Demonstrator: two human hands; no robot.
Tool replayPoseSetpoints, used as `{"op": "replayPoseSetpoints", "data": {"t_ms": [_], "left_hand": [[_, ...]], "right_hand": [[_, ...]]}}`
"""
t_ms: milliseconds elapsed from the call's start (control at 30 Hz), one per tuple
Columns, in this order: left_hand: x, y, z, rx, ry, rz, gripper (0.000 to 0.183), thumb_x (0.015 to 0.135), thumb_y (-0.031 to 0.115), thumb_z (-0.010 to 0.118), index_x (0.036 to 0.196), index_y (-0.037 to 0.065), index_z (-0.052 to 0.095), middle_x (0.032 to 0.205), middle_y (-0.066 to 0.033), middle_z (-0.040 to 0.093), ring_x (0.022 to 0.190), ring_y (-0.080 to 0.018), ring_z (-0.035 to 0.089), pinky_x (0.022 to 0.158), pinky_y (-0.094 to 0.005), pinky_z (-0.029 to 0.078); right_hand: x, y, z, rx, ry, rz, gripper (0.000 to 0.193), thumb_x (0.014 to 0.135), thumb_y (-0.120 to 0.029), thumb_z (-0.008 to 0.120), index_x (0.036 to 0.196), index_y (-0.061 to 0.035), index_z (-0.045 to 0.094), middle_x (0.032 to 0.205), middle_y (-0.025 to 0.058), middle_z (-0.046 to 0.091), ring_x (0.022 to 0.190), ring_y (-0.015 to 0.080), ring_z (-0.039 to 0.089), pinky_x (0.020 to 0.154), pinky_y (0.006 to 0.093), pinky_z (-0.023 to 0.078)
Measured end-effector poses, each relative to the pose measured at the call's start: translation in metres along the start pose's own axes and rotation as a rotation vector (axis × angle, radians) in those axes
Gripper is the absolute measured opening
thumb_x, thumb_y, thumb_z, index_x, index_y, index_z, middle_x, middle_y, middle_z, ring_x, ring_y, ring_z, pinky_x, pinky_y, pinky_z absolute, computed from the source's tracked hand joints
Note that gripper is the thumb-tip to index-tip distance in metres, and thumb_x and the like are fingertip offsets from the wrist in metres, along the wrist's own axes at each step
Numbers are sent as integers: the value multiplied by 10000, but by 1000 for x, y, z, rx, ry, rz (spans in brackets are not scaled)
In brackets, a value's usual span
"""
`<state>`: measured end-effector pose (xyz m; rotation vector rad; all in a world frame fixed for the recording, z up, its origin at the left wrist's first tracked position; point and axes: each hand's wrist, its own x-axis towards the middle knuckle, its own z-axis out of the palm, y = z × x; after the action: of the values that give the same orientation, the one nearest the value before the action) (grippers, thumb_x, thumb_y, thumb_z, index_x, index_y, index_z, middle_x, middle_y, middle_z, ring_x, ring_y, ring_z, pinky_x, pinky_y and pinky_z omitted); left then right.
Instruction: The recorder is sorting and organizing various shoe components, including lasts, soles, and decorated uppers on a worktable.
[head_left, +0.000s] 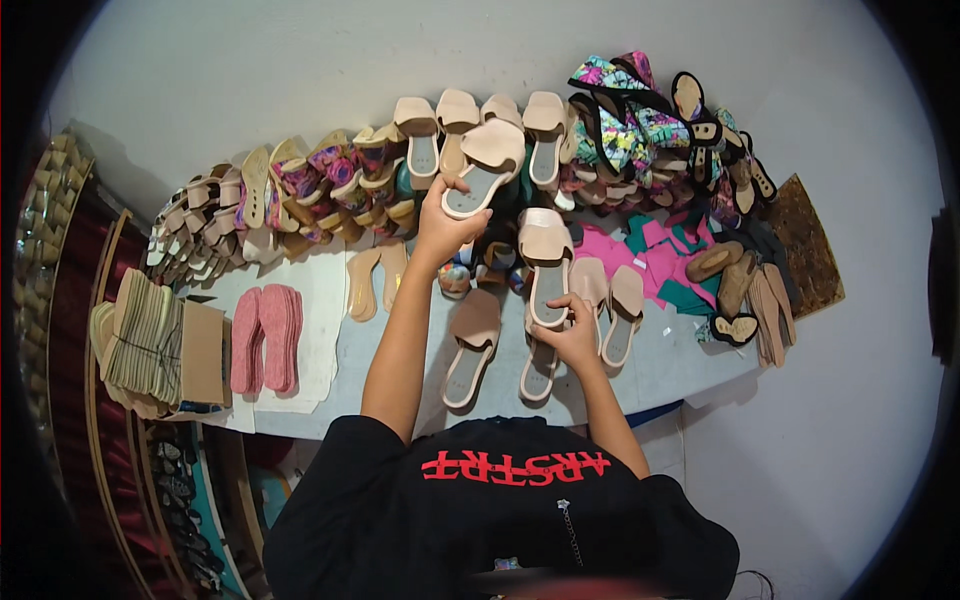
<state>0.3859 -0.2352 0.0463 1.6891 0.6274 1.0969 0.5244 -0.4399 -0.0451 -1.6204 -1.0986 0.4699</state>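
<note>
Left hand (452, 212) grips beige slide sandal (488, 155) by heel, right hand (568, 335) second slide (545, 250) likewise, seemingly leaving straps (547, 238) uncovered; third slide (473, 325) between forearms (398, 335).

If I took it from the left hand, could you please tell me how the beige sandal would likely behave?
The beige sandal seems fairly stiff: its sole looks straight though the left hand holds only one end. It is probably light, with just one wide strap and an open back.
</note>
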Motion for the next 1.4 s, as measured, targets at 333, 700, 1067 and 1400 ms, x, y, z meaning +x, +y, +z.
{"op": "replayPoseSetpoints", "data": {"t_ms": [333, 700, 1067, 1400], "left_hand": [[-47, -18, 13, -239, 62, -28, 416, 674, 77, 742, 875, 81, 377, 850, -94, 566, 721, -119, 578, 586, -217, 473], [-73, -6, 14, -233, 18, -89, 358, 706, 84, 711, 880, 103, 398, 869, -60, 566, 763, -107, 555, 630, -219, 463], [-76, -16, 31, -325, -30, -89, 340, 709, 108, 697, 874, 91, 400, 851, -45, 510, 773, -110, 529, 669, -231, 440], [-87, -41, 35, -104, -178, -77, 216, 699, 83, 626, 824, 73, 451, 775, 4, 422, 678, -78, 426, 611, -195, 376]], "right_hand": [[-29, 25, 28, -525, 45, 96, 621, 619, -229, 726, 1143, -71, 433, 1252, 222, 324, 1169, 391, 279, 981, 466, 246], [-34, -3, 18, -599, 252, 159, 574, 661, -277, 677, 1157, -93, 456, 1317, 195, 245, 1191, 398, 239, 990, 500, 180], [-44, 93, -45, -618, 256, 593, 579, 719, -338, 616, 1188, -65, 414, 1108, 263, 441, 1014, 428, 464, 869, 466, 387], [-47, 93, -41, -568, 327, 503, 570, 739, -370, 620, 1176, -58, 429, 1089, 259, 458, 1052, 408, 438, 888, 472, 367]]}}
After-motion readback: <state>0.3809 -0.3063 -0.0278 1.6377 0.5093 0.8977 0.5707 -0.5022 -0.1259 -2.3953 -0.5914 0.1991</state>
